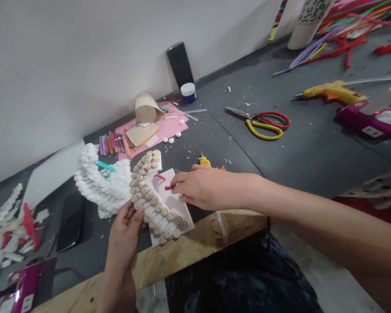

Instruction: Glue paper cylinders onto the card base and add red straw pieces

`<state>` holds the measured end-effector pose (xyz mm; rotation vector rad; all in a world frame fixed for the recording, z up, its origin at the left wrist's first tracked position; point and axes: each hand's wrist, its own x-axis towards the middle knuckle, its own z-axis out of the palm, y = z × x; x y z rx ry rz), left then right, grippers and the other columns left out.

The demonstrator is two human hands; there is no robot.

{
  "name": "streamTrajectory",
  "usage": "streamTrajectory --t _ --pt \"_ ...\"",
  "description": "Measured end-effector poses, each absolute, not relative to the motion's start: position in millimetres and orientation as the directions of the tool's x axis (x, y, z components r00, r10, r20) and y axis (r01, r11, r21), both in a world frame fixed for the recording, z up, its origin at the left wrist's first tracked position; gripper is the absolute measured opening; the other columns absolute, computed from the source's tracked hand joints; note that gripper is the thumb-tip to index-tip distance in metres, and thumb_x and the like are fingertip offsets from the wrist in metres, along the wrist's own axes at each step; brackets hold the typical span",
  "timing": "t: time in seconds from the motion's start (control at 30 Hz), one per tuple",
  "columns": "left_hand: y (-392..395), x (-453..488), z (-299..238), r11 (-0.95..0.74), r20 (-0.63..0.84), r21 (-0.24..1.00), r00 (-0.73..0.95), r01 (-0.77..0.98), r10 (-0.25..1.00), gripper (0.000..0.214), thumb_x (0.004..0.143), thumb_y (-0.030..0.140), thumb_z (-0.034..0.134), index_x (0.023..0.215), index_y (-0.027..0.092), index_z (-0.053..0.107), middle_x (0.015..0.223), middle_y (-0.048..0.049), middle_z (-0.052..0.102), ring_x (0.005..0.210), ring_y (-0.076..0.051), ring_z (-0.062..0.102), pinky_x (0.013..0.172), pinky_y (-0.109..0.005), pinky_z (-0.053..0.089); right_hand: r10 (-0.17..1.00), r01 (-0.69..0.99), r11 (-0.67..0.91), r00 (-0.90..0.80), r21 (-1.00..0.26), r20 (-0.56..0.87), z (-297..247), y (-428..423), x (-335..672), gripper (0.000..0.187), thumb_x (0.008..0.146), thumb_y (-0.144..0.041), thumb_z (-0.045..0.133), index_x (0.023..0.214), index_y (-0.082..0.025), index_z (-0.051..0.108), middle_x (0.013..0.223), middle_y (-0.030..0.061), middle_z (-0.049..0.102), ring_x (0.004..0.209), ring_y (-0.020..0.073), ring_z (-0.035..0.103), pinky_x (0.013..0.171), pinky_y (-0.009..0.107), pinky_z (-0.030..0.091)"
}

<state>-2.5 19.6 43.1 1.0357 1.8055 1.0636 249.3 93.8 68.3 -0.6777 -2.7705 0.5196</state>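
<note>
My left hand (pixel 125 237) grips the lower left edge of a white card panel (pixel 172 204) covered along one side with rows of beige paper rolls (pixel 150 191). My right hand (pixel 203 187) rests on the panel's right side and pinches a small red strip (pixel 168 188) against the white card. Another short red strip (pixel 160 176) lies glued higher on the card. Behind the panel stands a white ruffled paper piece (pixel 99 184) with a teal stick (pixel 104 165) across it.
Scissors (pixel 263 121) with red and yellow handles, a yellow glue gun (pixel 332 90), a magenta power strip (pixel 371 117), a pink sheet (pixel 163 128) with paper scraps, a dark phone (pixel 71 221) and a second phone (pixel 180 64) leaning on the wall. A wooden board (pixel 195 243) edges the table.
</note>
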Motion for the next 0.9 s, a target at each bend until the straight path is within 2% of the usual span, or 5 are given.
streamTrajectory --t 0.2,0.47,0.63,0.73,0.9 --pt "18.1 -7.6 39.5 0.303 -0.207 0.913 -0.332 0.272 0.92 0.062 0.066 0.059 0.079 0.111 0.018 0.065 0.077 -0.0004 0.063 0.07 -0.017 0.057 0.06 -0.025 0.045 0.566 0.44 0.761 -0.809 -0.477 0.156 73.7 96.5 268.9 0.019 0.098 -0.021 0.051 0.103 -0.017 0.069 0.121 0.0114 0.065 0.098 0.0203 0.065 0.087 0.036 0.043" --pt "17.3 -7.2 40.5 0.296 -0.201 0.901 -0.298 0.318 0.933 0.059 0.068 0.059 0.077 0.109 0.018 0.066 0.071 0.0016 0.059 0.062 -0.014 0.05 0.059 -0.025 0.044 0.66 0.517 0.688 -0.737 -0.51 0.143 71.6 104.9 284.0 0.028 0.1 -0.022 0.047 0.117 -0.016 0.068 0.136 0.0133 0.061 0.118 0.0235 0.061 0.091 0.037 0.044" --pt "17.0 -5.8 41.4 0.292 -0.207 0.916 -0.3 0.274 0.931 0.061 0.067 0.058 0.079 0.111 0.019 0.065 0.075 0.001 0.061 0.065 -0.014 0.052 0.06 -0.025 0.044 0.774 0.582 0.583 -0.611 -0.567 0.168 61.8 115.3 293.1 0.031 0.097 -0.024 0.05 0.121 -0.018 0.069 0.136 0.0123 0.061 0.113 0.0234 0.063 0.097 0.039 0.046" --pt "16.5 -5.5 41.0 0.303 -0.216 0.912 -0.303 0.276 0.928 0.061 0.066 0.059 0.079 0.109 0.018 0.065 0.077 0.0002 0.062 0.066 -0.015 0.053 0.06 -0.026 0.044 0.86 0.642 0.466 -0.491 -0.609 0.14 56.0 124.2 298.3 0.032 0.096 -0.026 0.05 0.12 -0.017 0.071 0.133 0.011 0.063 0.106 0.0217 0.066 0.094 0.035 0.049" --pt "14.7 -7.9 37.0 0.297 -0.213 0.921 -0.313 0.251 0.926 0.058 0.071 0.056 0.077 0.113 0.019 0.065 0.087 -0.002 0.065 0.066 -0.013 0.051 0.059 -0.024 0.044 0.933 0.756 0.333 -0.349 -0.563 0.083 38.7 138.5 306.6 0.033 0.095 -0.028 0.052 0.118 -0.015 0.072 0.131 0.0121 0.063 0.098 0.0212 0.066 0.09 0.035 0.051"
